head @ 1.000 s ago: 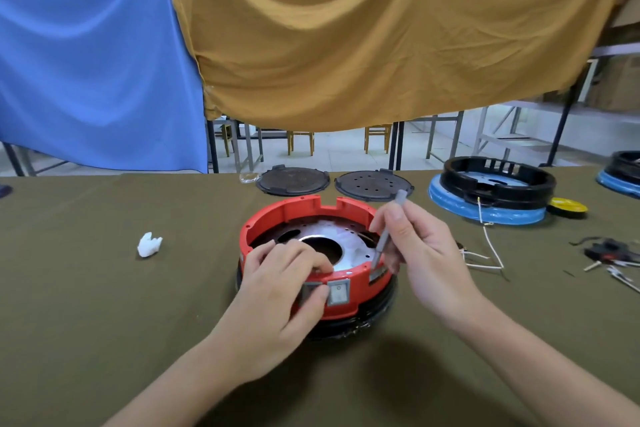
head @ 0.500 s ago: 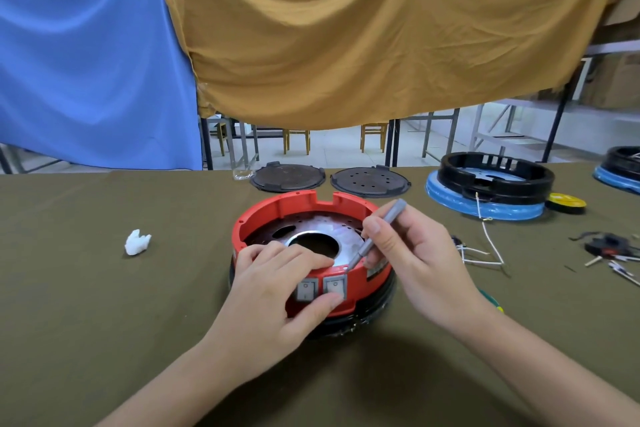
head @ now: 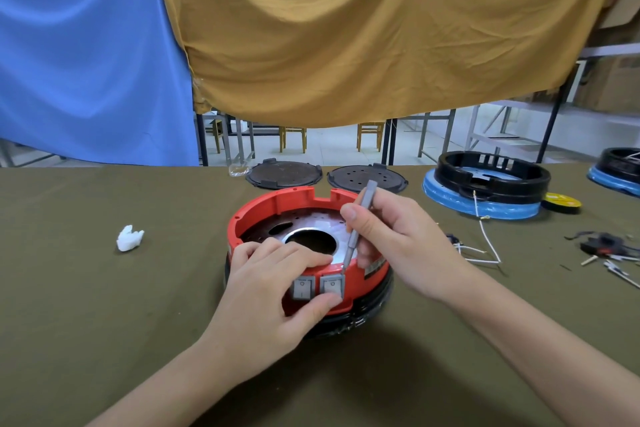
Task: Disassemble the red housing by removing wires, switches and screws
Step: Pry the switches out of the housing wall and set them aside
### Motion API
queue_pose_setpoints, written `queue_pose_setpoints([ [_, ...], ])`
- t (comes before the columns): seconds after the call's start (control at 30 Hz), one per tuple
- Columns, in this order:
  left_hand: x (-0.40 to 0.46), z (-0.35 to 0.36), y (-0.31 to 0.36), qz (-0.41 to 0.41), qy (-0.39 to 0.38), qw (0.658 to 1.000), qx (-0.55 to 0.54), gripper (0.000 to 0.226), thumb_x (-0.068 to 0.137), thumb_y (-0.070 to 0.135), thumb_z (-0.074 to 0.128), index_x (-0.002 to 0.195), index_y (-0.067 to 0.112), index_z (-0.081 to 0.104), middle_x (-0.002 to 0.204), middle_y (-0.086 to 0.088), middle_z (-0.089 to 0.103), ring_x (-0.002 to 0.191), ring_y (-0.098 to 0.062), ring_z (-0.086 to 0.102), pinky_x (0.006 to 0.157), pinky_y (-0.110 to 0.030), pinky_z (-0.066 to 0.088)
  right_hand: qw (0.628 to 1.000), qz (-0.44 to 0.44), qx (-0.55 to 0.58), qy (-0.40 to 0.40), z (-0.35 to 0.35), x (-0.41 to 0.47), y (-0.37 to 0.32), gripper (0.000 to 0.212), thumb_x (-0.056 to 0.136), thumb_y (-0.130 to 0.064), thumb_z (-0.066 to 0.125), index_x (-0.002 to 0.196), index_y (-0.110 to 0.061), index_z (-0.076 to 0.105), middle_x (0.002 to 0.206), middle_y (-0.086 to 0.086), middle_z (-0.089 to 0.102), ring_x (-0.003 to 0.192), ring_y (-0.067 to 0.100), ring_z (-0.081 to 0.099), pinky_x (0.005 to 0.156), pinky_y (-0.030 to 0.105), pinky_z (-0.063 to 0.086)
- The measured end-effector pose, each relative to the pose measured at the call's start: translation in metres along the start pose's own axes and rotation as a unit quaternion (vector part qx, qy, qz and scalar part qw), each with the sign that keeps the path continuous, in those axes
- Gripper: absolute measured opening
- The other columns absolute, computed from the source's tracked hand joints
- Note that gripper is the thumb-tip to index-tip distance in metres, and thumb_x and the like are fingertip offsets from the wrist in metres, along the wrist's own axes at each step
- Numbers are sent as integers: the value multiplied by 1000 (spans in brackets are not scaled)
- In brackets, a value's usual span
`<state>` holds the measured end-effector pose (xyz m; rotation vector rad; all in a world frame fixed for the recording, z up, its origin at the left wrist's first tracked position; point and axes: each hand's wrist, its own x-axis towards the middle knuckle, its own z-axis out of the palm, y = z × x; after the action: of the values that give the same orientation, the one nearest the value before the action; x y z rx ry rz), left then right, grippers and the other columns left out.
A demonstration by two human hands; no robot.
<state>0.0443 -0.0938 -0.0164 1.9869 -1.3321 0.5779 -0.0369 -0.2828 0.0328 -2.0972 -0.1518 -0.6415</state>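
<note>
The left hand (head: 273,291) grips the near rim of the round red plastic housing (head: 277,208) on the green bench (head: 104,305), thumb under two grey switches (head: 318,286). The right hand (head: 398,239) pinches a thin grey screwdriver (head: 358,229), tip touching the right switch's top corner.

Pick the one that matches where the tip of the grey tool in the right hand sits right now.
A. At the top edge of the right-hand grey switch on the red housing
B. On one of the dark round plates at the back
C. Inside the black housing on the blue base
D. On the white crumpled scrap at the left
A: the right hand holds the grey tool with its tip at the top corner of the right-hand switch on the red housing, which the left hand grips.
</note>
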Motion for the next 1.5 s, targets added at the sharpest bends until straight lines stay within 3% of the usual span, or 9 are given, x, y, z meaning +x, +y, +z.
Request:
queue_pose_setpoints([
  [0.13, 1, 1, 0, -5, 2, 1000, -1, 39, 84, 64, 54, 111, 38, 64, 104, 31, 58, 104, 6, 50, 99, -25, 29, 998, -18, 36, 41, 5, -6, 4, 29, 99, -40, 53, 81, -19, 57, 59, -3, 60, 55, 11, 62, 56, 19, 49],
  [0.37, 0, 0, -1, -1, -14, 1000, 11, 42, 87, 64, 50, 116, 37, 63, 106, 28, 59, 104, 5, 48, 99, -25, 27, 996, -45, 28, 70, 6, -17, 7, 23, 94, -51, 52, 83, -32, 60, 68, -1, 65, 62, 15, 65, 61, 35, 58],
  [0.5, 1, 0, -1, 0, -14, 1000, 14, 42, 87, 65, 49, 115, 37, 64, 105, 28, 59, 103, 5, 48, 98, -25, 27, 998, -39, 17, 53, 6, -14, 3, 23, 95, -48, 53, 82, -30, 59, 65, -2, 64, 60, 13, 65, 59, 27, 55],
  [0.77, 1, 1, 2, -6, -7, 1000, 7, 44, 84, 65, 51, 114, 35, 64, 107, 26, 60, 103, 5, 49, 97, -28, 32, 999, 29, 20, -3, 1, 3, -3, 33, 100, -35, 54, 83, -7, 59, 54, -3, 58, 51, 11, 59, 55, 19, 48],
  [0.97, 2, 0, 3, -4, -7, 1000, 11, 43, 84, 63, 54, 115, 35, 63, 109, 28, 58, 103, 6, 47, 97, -29, 31, 996, 73, 36, -32, 6, 14, -3, 33, 101, -37, 52, 79, -14, 59, 52, -9, 51, 49, 9, 49, 54, 21, 45],
  [1.13, 2, 0, 0, 1, -15, 1000, 17, 46, 86, 65, 51, 117, 34, 63, 109, 28, 57, 103, 6, 46, 96, -29, 30, 998, -8, 58, 37, 5, -4, 2, 36, 98, -43, 54, 83, -11, 60, 56, -5, 58, 52, 9, 58, 54, 18, 48],
  [1.23, 2, 0, 0, 3, -23, 1000, 22, 49, 85, 69, 49, 118, 35, 63, 110, 28, 56, 105, 5, 46, 97, -30, 30, 998, -41, 20, 42, 6, -11, 4, 28, 96, -43, 54, 84, -18, 60, 62, -2, 61, 56, 10, 61, 56, 18, 49],
  [1.33, 2, 0, -1, 2, -30, 999, 27, 52, 84, 72, 49, 119, 35, 63, 111, 27, 56, 106, 3, 47, 96, -32, 33, 998, -46, 7, 41, 9, -13, 4, 20, 96, -41, 54, 83, -27, 61, 64, -1, 61, 58, 8, 60, 57, 16, 48],
  [1.5, 3, 2, -1, -1, -23, 999, 33, 51, 84, 72, 48, 112, 34, 65, 104, 25, 58, 101, 1, 48, 94, -31, 32, 999, -15, 27, 28, 11, -10, 0, 30, 97, -43, 54, 81, -19, 63, 60, -6, 58, 57, 6, 57, 56, 18, 47],
])
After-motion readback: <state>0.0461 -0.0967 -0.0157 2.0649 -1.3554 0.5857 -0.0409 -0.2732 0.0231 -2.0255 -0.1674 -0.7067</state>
